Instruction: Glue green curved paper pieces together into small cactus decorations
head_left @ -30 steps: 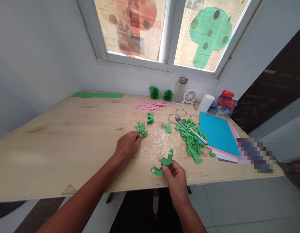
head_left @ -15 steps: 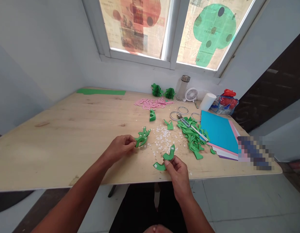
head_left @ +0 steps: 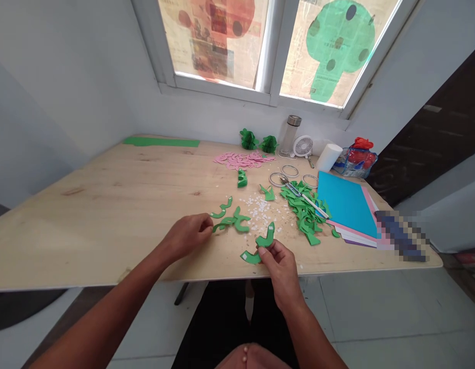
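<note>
My right hand [head_left: 281, 269] pinches a wavy green paper cutout [head_left: 268, 236] with small white squares stuck near its ends, holding it just above the table's front part. To the left, my left hand [head_left: 189, 233] has its thumb and fingers closed on the tip of another green paper cutout [head_left: 224, 222]. Beside that one, overlapping cutouts [head_left: 242, 224] lie spread, and a separate curved one [head_left: 222, 208] with white squares rests behind them. Tiny white scraps [head_left: 260, 209] are scattered between the hands and beyond.
A heap of green offcuts [head_left: 304, 210] has a craft knife [head_left: 314, 206] on top, near several rings [head_left: 290, 170]. Further back are pink cutouts [head_left: 243, 160], a glass bottle [head_left: 290, 136], a small fan [head_left: 302, 147] and a white roll [head_left: 329, 157]. Blue paper [head_left: 347, 205] lies right.
The green cutouts by my left hand have come apart from a bunched stack and now lie spread on the table. My right hand keeps its cutout in nearly the same place.
</note>
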